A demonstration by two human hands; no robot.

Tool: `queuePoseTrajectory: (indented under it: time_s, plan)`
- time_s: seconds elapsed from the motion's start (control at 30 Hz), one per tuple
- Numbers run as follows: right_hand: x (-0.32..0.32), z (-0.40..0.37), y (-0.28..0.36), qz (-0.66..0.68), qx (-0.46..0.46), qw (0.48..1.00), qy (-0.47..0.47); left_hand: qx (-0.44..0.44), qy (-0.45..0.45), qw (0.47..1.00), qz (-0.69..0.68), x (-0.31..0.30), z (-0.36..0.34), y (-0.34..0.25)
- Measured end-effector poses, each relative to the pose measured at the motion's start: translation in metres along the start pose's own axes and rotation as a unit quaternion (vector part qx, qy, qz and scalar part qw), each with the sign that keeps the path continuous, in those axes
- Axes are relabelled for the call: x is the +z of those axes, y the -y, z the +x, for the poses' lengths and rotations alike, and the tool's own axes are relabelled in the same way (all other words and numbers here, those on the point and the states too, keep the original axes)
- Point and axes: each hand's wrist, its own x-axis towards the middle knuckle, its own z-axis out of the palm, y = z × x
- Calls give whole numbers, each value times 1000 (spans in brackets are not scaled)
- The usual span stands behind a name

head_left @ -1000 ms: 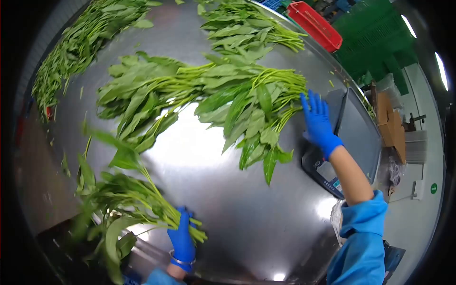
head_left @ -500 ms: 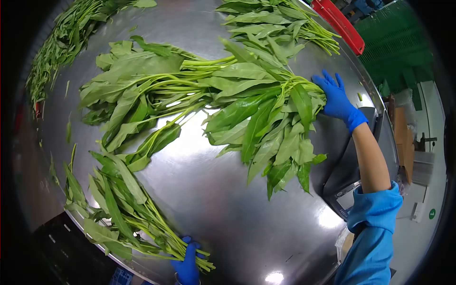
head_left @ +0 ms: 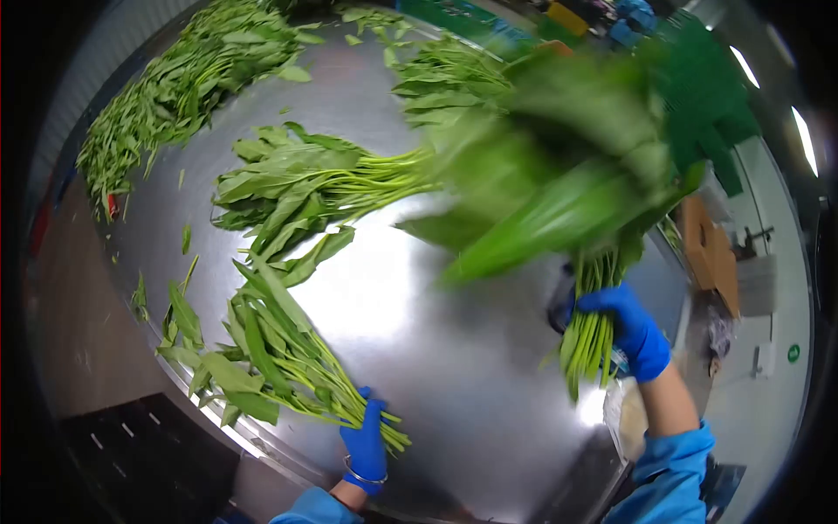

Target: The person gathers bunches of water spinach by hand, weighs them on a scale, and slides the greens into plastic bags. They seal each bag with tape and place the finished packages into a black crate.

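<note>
My left hand point(head_left: 365, 447), in a blue glove, is closed round the stem ends of a bunch of water spinach point(head_left: 288, 362), whose leaves spread toward the left edge of the metal table. Also gloved in blue, my right hand point(head_left: 635, 336) grips a second bunch by its stems point(head_left: 592, 327). That bunch is raised upright, its leaves point(head_left: 559, 166) large and blurred by motion. Between the two lies another bunch point(head_left: 323, 179) on the table, its stems pointing right and partly hidden behind the raised leaves.
A big heap of greens point(head_left: 201, 74) covers the table's far left. One more bunch point(head_left: 449, 79) lies at the back. The steel table point(head_left: 454, 393) reflects bright light. Green crates point(head_left: 711, 96) and a cardboard box point(head_left: 705, 249) stand to the right, a black crate point(head_left: 148, 454) at lower left.
My right hand has moved down and nearer, lifting its bunch off the table and turning it upright. My left hand still holds its bunch. The camera view has shifted.
</note>
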Motion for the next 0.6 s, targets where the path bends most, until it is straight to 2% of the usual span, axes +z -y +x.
queuePoseTrajectory:
  time_s: [0.03,0.1,0.13,0.2,0.23,0.27,0.3,0.33,0.37,0.4,0.47,0.53,0.6]
  plan:
    - [-6,-26,-26,127,40,991,10,-5,15,1000,4,2,-17,2]
    - [0,-75,-75,275,98,942,166,-13,103,987,125,3,-70,10]
    - [-3,-97,-117,347,119,914,175,-25,109,984,138,3,-96,13]
    - [9,-138,-182,399,159,894,130,-191,164,963,93,0,-141,18]
    - [18,-150,-218,398,157,902,46,-205,151,961,108,-6,-151,23]
    - [20,-160,-251,392,158,906,-34,-202,188,952,136,-10,-155,32]
    - [15,-167,-290,405,175,896,-37,-199,227,939,166,-16,-157,42]
    - [10,-174,-331,363,140,920,-55,-193,249,931,184,-26,-159,56]
    - [8,-182,-356,315,100,941,-71,-230,235,931,159,-32,-158,68]
    - [8,-186,-349,325,108,937,-71,-264,222,929,131,-31,-157,73]
    - [2,-185,-317,438,226,870,12,-283,224,923,132,-25,-158,69]
    - [9,-192,-317,427,201,882,-21,-298,232,917,132,-22,-160,72]
    - [8,-197,-330,405,179,895,-48,-287,284,903,147,-26,-159,90]
